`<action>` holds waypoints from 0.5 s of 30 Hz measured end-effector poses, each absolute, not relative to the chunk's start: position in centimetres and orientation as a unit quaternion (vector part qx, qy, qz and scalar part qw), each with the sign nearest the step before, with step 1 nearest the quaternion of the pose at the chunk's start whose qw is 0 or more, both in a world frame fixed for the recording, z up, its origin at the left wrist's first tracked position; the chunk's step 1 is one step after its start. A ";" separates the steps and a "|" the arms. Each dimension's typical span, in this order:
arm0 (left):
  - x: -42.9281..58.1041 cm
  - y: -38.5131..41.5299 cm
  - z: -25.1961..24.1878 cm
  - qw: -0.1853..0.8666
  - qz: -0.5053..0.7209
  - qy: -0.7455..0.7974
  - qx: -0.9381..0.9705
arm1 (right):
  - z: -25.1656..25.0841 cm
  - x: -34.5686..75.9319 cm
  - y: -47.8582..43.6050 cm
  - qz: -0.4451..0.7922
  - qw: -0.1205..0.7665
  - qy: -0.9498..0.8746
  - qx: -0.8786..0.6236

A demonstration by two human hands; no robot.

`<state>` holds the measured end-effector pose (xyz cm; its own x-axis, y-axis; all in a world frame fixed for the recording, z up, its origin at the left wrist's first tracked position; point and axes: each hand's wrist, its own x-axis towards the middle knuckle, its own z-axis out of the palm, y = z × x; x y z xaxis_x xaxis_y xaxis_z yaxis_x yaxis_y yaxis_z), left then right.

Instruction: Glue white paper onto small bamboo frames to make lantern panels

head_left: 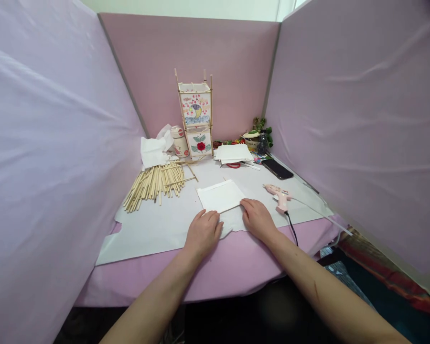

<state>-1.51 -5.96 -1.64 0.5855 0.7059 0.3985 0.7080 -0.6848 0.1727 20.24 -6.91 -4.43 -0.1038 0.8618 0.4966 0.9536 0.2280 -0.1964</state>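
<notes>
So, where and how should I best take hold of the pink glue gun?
Probably by its handle, with the right hand coming from the near side: the handle points toward you, while the nozzle faces left, away from that grip.

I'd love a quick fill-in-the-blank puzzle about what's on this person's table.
1. The left hand and right hand are at the near edge of a panel coloured ____.
2. On the stick-framed tower, the flower in the lower picture has petals coloured ____.
3. The glue gun lies on the person's ____ side.
4. The thin sticks are heaped on the person's ____ side.

Missing words: white; red; right; left.
</notes>
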 end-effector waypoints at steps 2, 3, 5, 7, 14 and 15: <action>-1.6 -5.9 -1.6 0.002 -0.222 -0.409 -0.885 | -4.1 19.8 -7.9 -0.095 0.250 -0.739 -0.618; -1.7 -5.8 -1.6 0.003 -0.220 -0.418 -0.882 | -4.0 19.5 -8.5 -0.098 0.244 -0.740 -0.619; -1.9 -5.6 -1.5 0.006 -0.213 -0.436 -0.874 | -3.6 18.5 -10.1 -0.095 0.235 -0.741 -0.622; -2.1 -5.2 -1.5 0.012 -0.202 -0.454 -0.868 | -3.2 17.3 -11.8 -0.072 0.235 -0.751 -0.613; -2.9 -4.7 -2.0 0.067 -0.165 -0.544 -0.820 | -1.3 15.2 -13.0 0.078 0.327 -0.782 -0.526; -3.0 -4.8 -2.1 0.072 -0.172 -0.553 -0.812 | -1.0 15.6 -12.3 0.085 0.336 -0.776 -0.528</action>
<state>-2.99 -4.80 -2.07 0.3302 0.8731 0.3586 0.9228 -0.3786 0.0721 15.62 -12.27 -0.96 -0.2176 0.8757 0.4310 0.7615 0.4285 -0.4863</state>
